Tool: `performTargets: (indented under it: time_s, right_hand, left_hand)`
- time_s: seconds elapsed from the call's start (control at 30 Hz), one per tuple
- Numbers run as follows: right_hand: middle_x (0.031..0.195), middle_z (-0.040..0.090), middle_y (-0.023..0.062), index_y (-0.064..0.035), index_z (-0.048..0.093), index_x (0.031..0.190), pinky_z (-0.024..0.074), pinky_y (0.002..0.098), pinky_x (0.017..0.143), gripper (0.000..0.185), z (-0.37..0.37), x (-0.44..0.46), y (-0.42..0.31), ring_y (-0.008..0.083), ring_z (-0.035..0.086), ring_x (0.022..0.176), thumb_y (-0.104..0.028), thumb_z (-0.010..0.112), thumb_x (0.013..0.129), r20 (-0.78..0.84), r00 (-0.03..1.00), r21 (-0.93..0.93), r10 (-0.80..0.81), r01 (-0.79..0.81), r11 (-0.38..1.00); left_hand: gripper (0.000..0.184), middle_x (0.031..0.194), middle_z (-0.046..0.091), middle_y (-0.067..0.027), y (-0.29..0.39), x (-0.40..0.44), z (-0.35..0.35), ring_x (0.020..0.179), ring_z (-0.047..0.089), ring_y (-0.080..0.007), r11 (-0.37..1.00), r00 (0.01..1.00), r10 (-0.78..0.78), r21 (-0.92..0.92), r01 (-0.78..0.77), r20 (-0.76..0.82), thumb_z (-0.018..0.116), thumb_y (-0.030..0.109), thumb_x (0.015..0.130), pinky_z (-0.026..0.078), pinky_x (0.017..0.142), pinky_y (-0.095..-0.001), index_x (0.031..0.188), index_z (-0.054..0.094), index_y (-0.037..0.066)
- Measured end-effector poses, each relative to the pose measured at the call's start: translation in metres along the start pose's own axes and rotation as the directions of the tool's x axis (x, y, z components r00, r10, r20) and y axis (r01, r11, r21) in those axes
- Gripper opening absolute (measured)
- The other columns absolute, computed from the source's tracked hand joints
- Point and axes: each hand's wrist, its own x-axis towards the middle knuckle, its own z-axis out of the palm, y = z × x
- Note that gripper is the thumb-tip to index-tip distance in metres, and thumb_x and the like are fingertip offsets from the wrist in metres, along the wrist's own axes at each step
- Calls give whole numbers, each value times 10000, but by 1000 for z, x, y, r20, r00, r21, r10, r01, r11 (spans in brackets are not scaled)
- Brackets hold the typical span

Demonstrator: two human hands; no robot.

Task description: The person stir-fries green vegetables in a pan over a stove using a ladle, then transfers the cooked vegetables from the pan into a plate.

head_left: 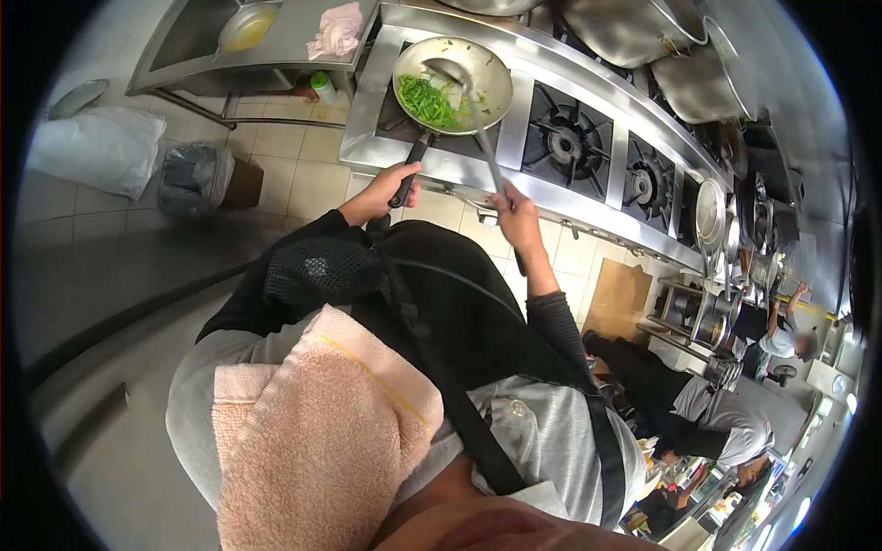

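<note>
My left hand is closed around the black handle of a frying pan, which sits over the left end of the stove. Chopped green vegetables lie in the left part of the pan, with a few bits stuck to its wall. In my right hand is a long-handled metal ladle. Its bowl rests inside the pan, above and right of the greens, turned so that I cannot see whether it holds anything.
Right of the pan are bare burners on the steel stove. Large pots stand behind. A sink, a pink cloth and a lined bin are at left. Co-workers stand at far right, near cardboard on the floor.
</note>
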Motion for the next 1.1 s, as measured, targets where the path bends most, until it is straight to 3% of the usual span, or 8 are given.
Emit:
performTargets:
  time_s: [0.17, 0.3, 0.4, 0.5, 0.63, 0.73, 0.87, 1.1]
  right_hand:
    - [896, 683, 267, 6, 644, 1082, 523, 457, 756, 305, 5, 76, 6, 433, 677, 836, -266, 599, 951, -47, 999, -176, 19, -27, 984]
    - [975, 674, 288, -56, 644, 1179, 504, 499, 831, 312, 30, 62, 14, 458, 646, 968, -247, 607, 936, 138, 989, 27, 50, -55, 998]
    - [972, 685, 238, -146, 617, 1283, 523, 502, 801, 363, 1, 17, 48, 426, 665, 924, -257, 609, 937, 44, 979, -242, -200, 205, 948]
    - [959, 661, 138, -268, 561, 1368, 553, 483, 697, 435, -43, -8, 36, 364, 676, 801, -278, 610, 936, -44, 998, -581, -41, 7, 814]
    - [899, 695, 200, -127, 663, 1253, 535, 446, 736, 372, -63, -16, 23, 387, 684, 829, -234, 675, 897, -171, 960, -310, -222, 162, 937]
    - [888, 708, 205, -95, 690, 1210, 520, 409, 717, 363, -121, -43, -32, 333, 682, 763, -277, 699, 896, 99, 980, -296, 170, -134, 946]
    - [828, 698, 197, -73, 696, 1185, 495, 369, 719, 381, -138, -51, -15, 306, 656, 725, -285, 717, 869, 145, 985, -388, 93, -30, 921]
    - [879, 692, 243, -79, 702, 1154, 527, 432, 770, 340, -91, -6, -2, 396, 687, 878, -258, 711, 865, -134, 990, -207, -47, 19, 978]
  left_hand:
    - [420, 751, 493, 16, -13, -12, -13, 599, 440, -92, 992, 993, -31, -118, 45, 112, 490, 437, 1031, 380, 550, -264, 1234, 558, 76]
    - [407, 750, 491, 17, -11, -18, -8, 591, 429, -92, 994, 996, -31, -98, 39, 80, 481, 436, 1035, 364, 551, -252, 1221, 562, 84]
    - [407, 755, 500, 12, -7, -14, -10, 592, 457, -90, 984, 991, -94, -145, 107, 91, 514, 449, 1018, 370, 530, -249, 1195, 570, 86]
    - [401, 762, 514, 7, 8, -3, -9, 574, 477, -87, 986, 983, -158, -39, 162, 96, 559, 458, 993, 375, 483, -255, 1151, 580, 90]
    - [286, 652, 509, 17, 4, 27, -26, 464, 433, -91, 974, 991, -96, 215, 75, 90, 665, 347, 942, 374, 413, -268, 971, 574, 77]
    - [271, 616, 503, 11, -20, -5, -18, 468, 452, -105, 935, 999, 11, 353, -21, 31, 701, 296, 901, 380, 422, -289, 883, 560, 66]
    - [258, 616, 508, 4, -26, -45, -7, 464, 459, -110, 873, 991, 129, 478, -96, -38, 703, 251, 888, 373, 414, -307, 824, 534, 67]
    - [217, 627, 473, 18, -18, -46, 6, 444, 444, -94, 933, 989, 138, 327, -149, 57, 673, 214, 910, 365, 401, -272, 919, 507, 73]
